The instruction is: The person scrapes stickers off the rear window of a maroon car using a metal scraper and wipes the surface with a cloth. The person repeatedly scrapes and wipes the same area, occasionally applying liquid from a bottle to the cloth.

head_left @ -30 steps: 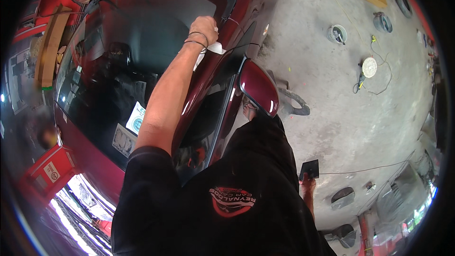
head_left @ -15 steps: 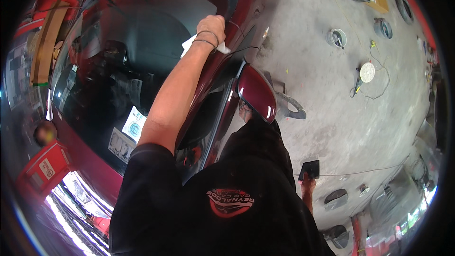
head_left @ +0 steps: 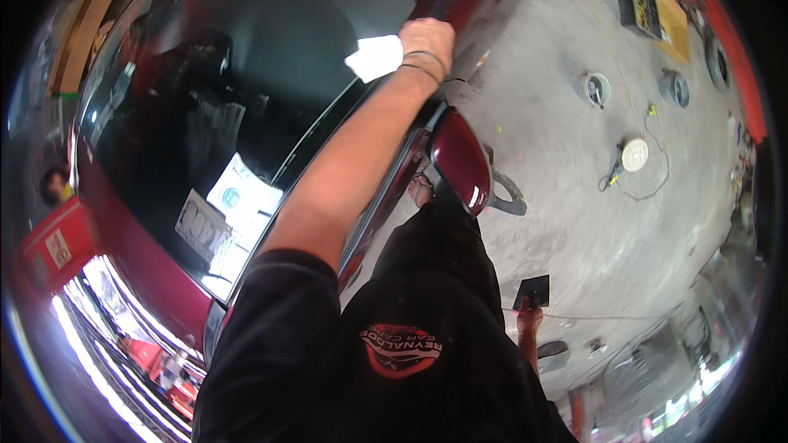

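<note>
My left hand (head_left: 427,43) is closed on a white cloth (head_left: 376,57), which sticks out to the left over the dark windshield (head_left: 304,33). The hand is at the windshield's right side, by the dark red car's pillar; whether it touches the car I cannot tell. Below it to the right is the red side mirror (head_left: 460,160). Low on the right, away from the car, my right hand (head_left: 529,317) grips a thin black square sheet (head_left: 533,291) by its near edge. Papers (head_left: 242,189) show at the windshield's lower end.
On the grey concrete floor (head_left: 558,197) at right stand two buckets (head_left: 593,90), a round white-topped thing with a cord (head_left: 634,155), and a black crate (head_left: 639,0). A tire (head_left: 717,64) lies farther off. Another person (head_left: 56,186) shows at the far left.
My left hand has moved right along the windshield's edge, and more of the cloth now shows to its left. My right hand stays low with the black sheet. The whole view has shifted a little.
</note>
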`<state>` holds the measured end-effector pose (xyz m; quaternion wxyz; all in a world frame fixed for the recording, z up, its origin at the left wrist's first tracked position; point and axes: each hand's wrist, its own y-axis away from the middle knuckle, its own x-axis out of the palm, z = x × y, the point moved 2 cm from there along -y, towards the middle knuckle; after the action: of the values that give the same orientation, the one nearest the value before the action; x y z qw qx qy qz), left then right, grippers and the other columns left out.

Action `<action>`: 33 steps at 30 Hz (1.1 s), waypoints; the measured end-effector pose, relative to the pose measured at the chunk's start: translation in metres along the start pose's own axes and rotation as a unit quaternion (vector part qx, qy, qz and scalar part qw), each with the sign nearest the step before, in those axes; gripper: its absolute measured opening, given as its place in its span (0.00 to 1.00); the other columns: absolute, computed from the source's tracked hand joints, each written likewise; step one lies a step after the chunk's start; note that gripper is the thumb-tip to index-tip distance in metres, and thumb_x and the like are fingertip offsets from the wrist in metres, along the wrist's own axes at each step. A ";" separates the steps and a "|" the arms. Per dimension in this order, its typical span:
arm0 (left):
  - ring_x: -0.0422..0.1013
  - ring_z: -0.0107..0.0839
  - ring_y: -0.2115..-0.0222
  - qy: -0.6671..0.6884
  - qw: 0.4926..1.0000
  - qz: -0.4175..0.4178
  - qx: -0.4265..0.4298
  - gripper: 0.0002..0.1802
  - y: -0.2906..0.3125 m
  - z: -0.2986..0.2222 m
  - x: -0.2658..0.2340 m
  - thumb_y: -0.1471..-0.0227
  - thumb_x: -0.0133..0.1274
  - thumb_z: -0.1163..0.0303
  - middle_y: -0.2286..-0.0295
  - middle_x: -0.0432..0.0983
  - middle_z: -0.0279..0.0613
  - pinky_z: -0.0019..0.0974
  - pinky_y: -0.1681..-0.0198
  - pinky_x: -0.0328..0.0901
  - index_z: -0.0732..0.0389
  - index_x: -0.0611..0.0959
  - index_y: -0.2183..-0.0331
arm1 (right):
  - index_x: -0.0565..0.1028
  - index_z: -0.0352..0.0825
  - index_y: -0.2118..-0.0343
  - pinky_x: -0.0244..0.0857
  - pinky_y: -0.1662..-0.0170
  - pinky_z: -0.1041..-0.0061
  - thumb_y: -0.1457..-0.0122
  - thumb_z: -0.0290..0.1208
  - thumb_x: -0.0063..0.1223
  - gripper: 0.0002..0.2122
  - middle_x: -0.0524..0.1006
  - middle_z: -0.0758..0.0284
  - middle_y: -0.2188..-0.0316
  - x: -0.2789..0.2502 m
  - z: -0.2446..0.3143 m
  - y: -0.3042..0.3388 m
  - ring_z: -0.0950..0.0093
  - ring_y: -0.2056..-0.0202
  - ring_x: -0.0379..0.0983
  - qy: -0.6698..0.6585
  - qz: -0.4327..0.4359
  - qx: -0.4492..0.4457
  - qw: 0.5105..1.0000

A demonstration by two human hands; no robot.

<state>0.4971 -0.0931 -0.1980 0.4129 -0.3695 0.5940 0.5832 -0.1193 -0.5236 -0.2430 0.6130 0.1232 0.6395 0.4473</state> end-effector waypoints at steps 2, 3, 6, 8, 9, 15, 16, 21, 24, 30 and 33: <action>0.84 0.46 0.53 0.002 1.000 -0.012 0.008 0.11 -0.010 -0.004 0.012 0.41 0.60 0.70 0.57 0.88 0.46 0.46 0.53 0.79 0.57 0.93 0.59 | 0.84 0.22 0.57 0.82 0.66 0.58 0.32 0.50 0.60 0.26 0.86 0.51 0.66 0.000 0.010 -0.010 0.58 0.66 0.87 -0.020 0.008 -0.013 1.000; 0.83 0.47 0.52 0.009 0.999 -0.024 -0.020 0.11 -0.011 -0.006 0.018 0.41 0.60 0.69 0.56 0.88 0.46 0.45 0.53 0.78 0.56 0.93 0.58 | 0.84 0.23 0.56 0.82 0.66 0.56 0.32 0.50 0.60 0.26 0.86 0.51 0.66 -0.008 -0.019 -0.027 0.58 0.65 0.86 0.024 -0.002 -0.029 0.999; 0.78 0.45 0.51 0.013 0.995 -0.067 -0.077 0.13 -0.033 -0.015 0.043 0.42 0.60 0.66 0.55 0.84 0.46 0.43 0.54 0.73 0.56 0.92 0.56 | 0.84 0.23 0.56 0.79 0.64 0.56 0.31 0.49 0.57 0.25 0.85 0.50 0.67 -0.025 0.011 -0.046 0.59 0.66 0.85 0.126 -0.021 -0.101 0.987; 0.76 0.42 0.51 0.021 0.993 -0.091 -0.069 0.15 -0.020 -0.021 0.036 0.41 0.60 0.65 0.55 0.82 0.46 0.42 0.54 0.70 0.58 0.90 0.55 | 0.84 0.24 0.57 0.77 0.63 0.57 0.31 0.47 0.58 0.24 0.85 0.52 0.67 -0.033 0.021 -0.045 0.61 0.67 0.85 0.058 -0.017 -0.083 0.995; 0.74 0.41 0.51 0.025 0.992 -0.103 -0.066 0.15 -0.010 -0.023 0.031 0.41 0.60 0.65 0.56 0.81 0.46 0.42 0.54 0.69 0.59 0.90 0.54 | 0.84 0.24 0.57 0.76 0.63 0.58 0.31 0.47 0.58 0.23 0.85 0.53 0.68 -0.038 0.027 -0.045 0.62 0.67 0.84 0.024 -0.014 -0.074 0.997; 0.73 0.40 0.53 0.062 0.986 -0.120 -0.096 0.16 0.045 -0.005 0.028 0.40 0.56 0.65 0.56 0.80 0.43 0.41 0.54 0.67 0.60 0.89 0.54 | 0.83 0.22 0.58 0.74 0.66 0.62 0.31 0.48 0.60 0.24 0.84 0.57 0.71 -0.077 0.081 -0.049 0.65 0.71 0.81 0.029 -0.033 -0.136 0.990; 0.73 0.40 0.53 0.069 0.984 -0.129 -0.099 0.17 0.056 -0.001 0.026 0.40 0.56 0.65 0.56 0.80 0.43 0.41 0.53 0.67 0.60 0.89 0.53 | 0.82 0.22 0.58 0.74 0.66 0.62 0.31 0.48 0.60 0.25 0.84 0.57 0.71 -0.079 0.093 -0.046 0.65 0.71 0.80 0.030 -0.036 -0.137 0.989; 0.71 0.42 0.50 0.103 0.969 -0.192 -0.118 0.15 0.140 0.028 0.021 0.40 0.54 0.65 0.56 0.79 0.45 0.44 0.48 0.66 0.59 0.89 0.57 | 0.82 0.22 0.58 0.74 0.66 0.63 0.29 0.45 0.59 0.23 0.83 0.57 0.71 -0.075 0.118 -0.052 0.66 0.72 0.80 0.016 -0.056 -0.230 0.972; 0.71 0.44 0.50 0.103 0.963 -0.218 -0.124 0.14 0.207 0.057 0.010 0.41 0.54 0.66 0.56 0.78 0.46 0.45 0.45 0.66 0.61 0.89 0.58 | 0.83 0.22 0.59 0.74 0.66 0.64 0.28 0.43 0.58 0.21 0.84 0.57 0.72 -0.063 0.145 -0.048 0.66 0.72 0.81 0.017 -0.045 -0.283 0.958; 0.71 0.43 0.50 0.079 0.954 -0.265 -0.116 0.15 0.328 0.110 -0.007 0.42 0.54 0.67 0.55 0.77 0.47 0.46 0.45 0.68 0.63 0.86 0.57 | 0.84 0.24 0.67 0.75 0.63 0.64 0.27 0.42 0.58 0.21 0.85 0.58 0.74 -0.042 0.200 -0.010 0.67 0.72 0.82 0.029 -0.054 -0.369 0.927; 0.72 0.41 0.51 0.070 0.948 -0.286 -0.119 0.15 0.385 0.136 -0.015 0.43 0.55 0.69 0.56 0.77 0.46 0.45 0.46 0.68 0.62 0.86 0.56 | 0.83 0.25 0.65 0.74 0.62 0.63 0.27 0.42 0.58 0.20 0.85 0.58 0.74 -0.037 0.205 -0.011 0.66 0.71 0.82 0.053 -0.062 -0.388 0.918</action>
<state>0.1562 0.0599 -0.0323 0.4733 -0.6102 0.4171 0.4792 0.0762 -0.4695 -0.1945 0.6045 -0.1881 0.4539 0.6270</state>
